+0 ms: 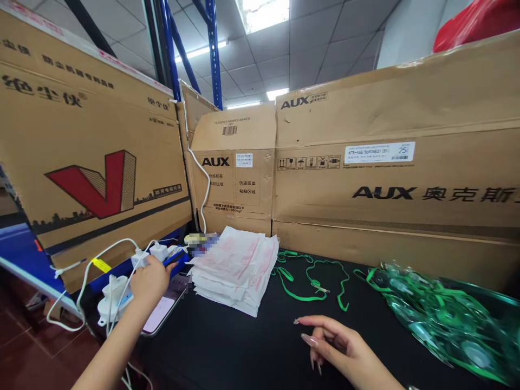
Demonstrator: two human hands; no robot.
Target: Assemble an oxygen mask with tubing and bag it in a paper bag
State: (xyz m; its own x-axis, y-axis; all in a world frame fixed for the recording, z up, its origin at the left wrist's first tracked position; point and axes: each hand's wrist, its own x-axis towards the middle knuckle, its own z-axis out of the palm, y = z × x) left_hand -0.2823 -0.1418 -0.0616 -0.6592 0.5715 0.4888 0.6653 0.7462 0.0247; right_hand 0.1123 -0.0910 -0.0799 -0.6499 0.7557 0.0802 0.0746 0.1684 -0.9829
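Note:
My left hand reaches over the left end of the black table, beside white charger plugs and a white power strip. Its fingers curl down out of sight, with the thumb near a blue object; whatever they grip is hidden. Below that hand lies a phone with a lit screen. My right hand hovers open over the dark tabletop, fingers bent and apart, holding nothing. Beyond it lie loose green straps. A stack of white printed bags or sheets sits between the hands.
To the right is a heap of clear plastic pieces with green straps. Cardboard boxes, one with a red V and others marked AUX, wall the table in. White cables trail off the left edge.

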